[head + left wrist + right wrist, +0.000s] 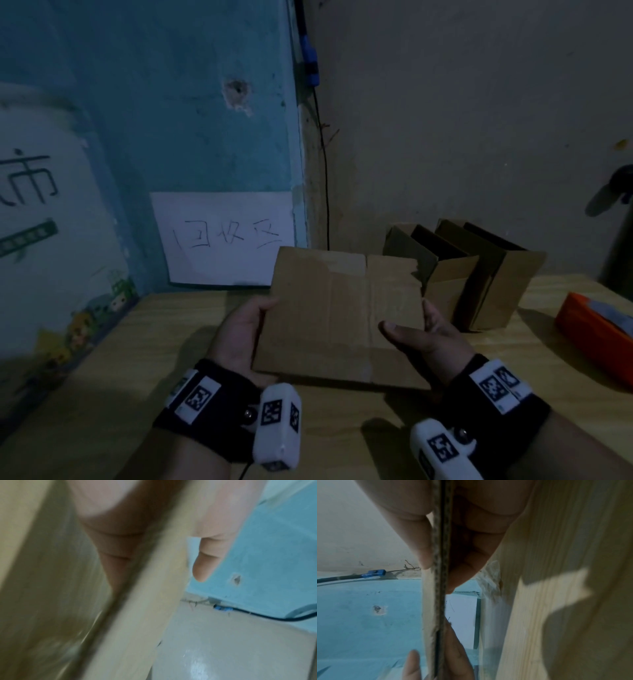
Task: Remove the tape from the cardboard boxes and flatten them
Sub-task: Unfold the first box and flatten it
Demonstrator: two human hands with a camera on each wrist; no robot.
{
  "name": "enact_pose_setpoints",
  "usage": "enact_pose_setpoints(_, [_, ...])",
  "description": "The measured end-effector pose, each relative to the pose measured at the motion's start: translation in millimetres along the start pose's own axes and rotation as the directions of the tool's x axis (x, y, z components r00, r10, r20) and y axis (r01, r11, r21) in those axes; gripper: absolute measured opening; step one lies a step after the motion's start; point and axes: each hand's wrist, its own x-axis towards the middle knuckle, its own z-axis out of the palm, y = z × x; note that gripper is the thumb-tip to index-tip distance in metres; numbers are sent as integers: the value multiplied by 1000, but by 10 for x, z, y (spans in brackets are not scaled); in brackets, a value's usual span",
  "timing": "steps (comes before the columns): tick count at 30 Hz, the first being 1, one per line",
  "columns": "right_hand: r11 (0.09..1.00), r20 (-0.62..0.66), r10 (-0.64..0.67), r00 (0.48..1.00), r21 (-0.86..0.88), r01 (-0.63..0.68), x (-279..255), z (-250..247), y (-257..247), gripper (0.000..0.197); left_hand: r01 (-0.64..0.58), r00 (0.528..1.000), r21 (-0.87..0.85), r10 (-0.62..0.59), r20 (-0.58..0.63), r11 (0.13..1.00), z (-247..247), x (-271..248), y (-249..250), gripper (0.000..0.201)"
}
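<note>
A flattened brown cardboard box [342, 315] is held above the wooden table [102, 394] between both hands, its far edge tilted up. My left hand [246, 329] grips its left edge, thumb on top and fingers beneath. My right hand [421, 337] grips the right edge with the thumb across the top face. In the right wrist view the folded cardboard's edge [439, 574] runs between thumb and fingers, and a crumpled scrap of clear tape [491, 580] shows beyond it. The left wrist view is blurred, showing cardboard [145, 601] against my palm.
Two opened cardboard boxes [479, 274] stand upright at the back right of the table. An orange object [596, 329] lies at the right edge. A white paper sign [226, 236] is fixed to the blue wall behind, and a black cable [323, 178] runs down the corner.
</note>
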Motion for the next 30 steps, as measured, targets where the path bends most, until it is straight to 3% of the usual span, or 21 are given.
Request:
enact_pose_setpoints(6, [995,-18,70,997,66,-69,33,-16,43,67,62,988,25,-58,-147,998,-35,22,74,53])
enact_pose_setpoints(9, [979,80,136,988,144,-146,-9,-10,14,49,38,964,2,-36,-263,999,-156,59,157,37])
enact_pose_setpoints(11, [960,110,138,984,228,-160,-51,15,-24,49,-16,934,-13,10,-356,1000,-295,110,205,32])
enact_pose_setpoints(15, [959,19,88,996,267,-90,-98,84,-99,61,-76,853,79,106,-510,994,-472,126,259,20])
enact_pose_setpoints(22, [962,16,75,997,262,-77,-155,134,-115,61,-100,730,256,246,-637,961,-542,56,245,44])
enact_pose_setpoints(24, [960,22,79,997,266,-82,-160,142,-120,61,-104,670,349,325,-667,931,-512,25,254,43])
enact_pose_setpoints(26, [963,10,75,997,260,-75,-157,149,-130,59,-141,603,441,431,-671,886,-487,-12,271,59])
enact_pose_setpoints(30, [967,1,57,998,251,-55,-168,134,-142,54,-371,436,567,677,-593,735,-365,-96,262,57])
